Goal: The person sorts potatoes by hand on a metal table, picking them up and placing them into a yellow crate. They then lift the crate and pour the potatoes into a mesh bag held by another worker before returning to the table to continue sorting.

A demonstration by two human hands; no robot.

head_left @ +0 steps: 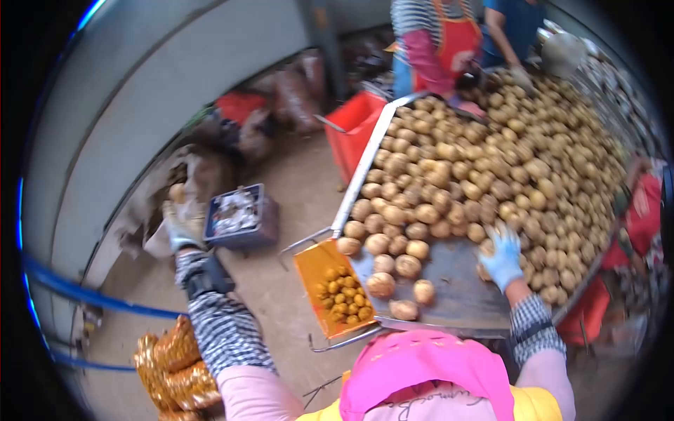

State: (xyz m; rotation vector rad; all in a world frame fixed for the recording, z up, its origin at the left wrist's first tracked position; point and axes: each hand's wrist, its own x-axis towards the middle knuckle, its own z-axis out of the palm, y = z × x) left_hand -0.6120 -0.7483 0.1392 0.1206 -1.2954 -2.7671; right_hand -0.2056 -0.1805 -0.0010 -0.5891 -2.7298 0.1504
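My left hand (181, 230) is hovering by the sack (207, 172) with 1 potato (177, 193) at its fingertips; I'm not managing to tell whether it's gripped. My right hand (503, 258) is resting, fingers spread, against potatoes (537, 200) on the table (463, 281). They're looking firm, light and rounded, inviting a hold around the middle.

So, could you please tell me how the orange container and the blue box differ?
The orange container sits against the table's edge; the blue box stands apart on the floor. The orange container holds small, round, yellowish produce; the blue box holds a pale, jumbled pile too blurred to identify. Both are open-topped.
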